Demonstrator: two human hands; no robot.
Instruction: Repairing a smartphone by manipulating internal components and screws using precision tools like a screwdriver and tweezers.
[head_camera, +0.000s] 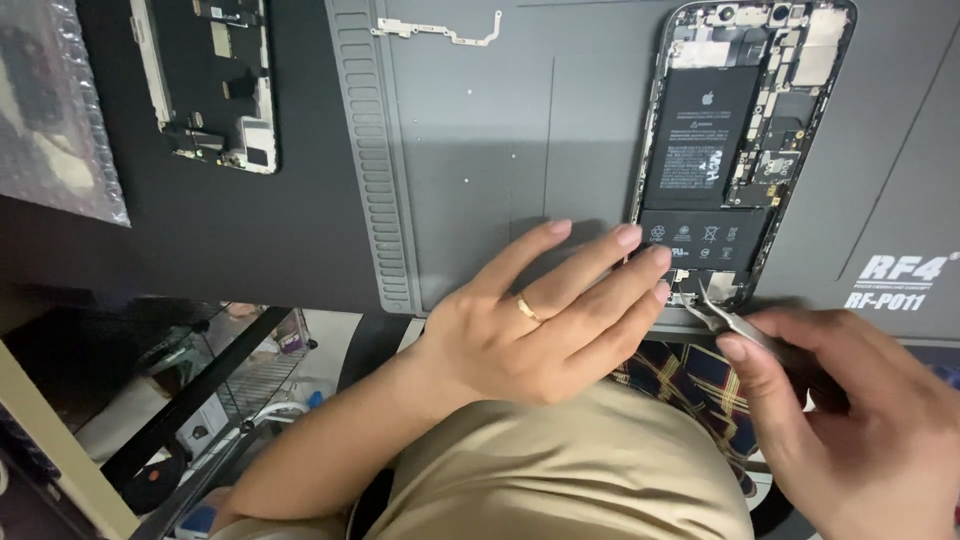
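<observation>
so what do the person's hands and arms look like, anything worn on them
Both arms are bare, with no sleeves in view and no gloves. The left hand wears a plain gold band ring on one finger. The right hand shows no ring, watch or bracelet in what is visible. Fingernails on both hands are short and unpainted.
</observation>
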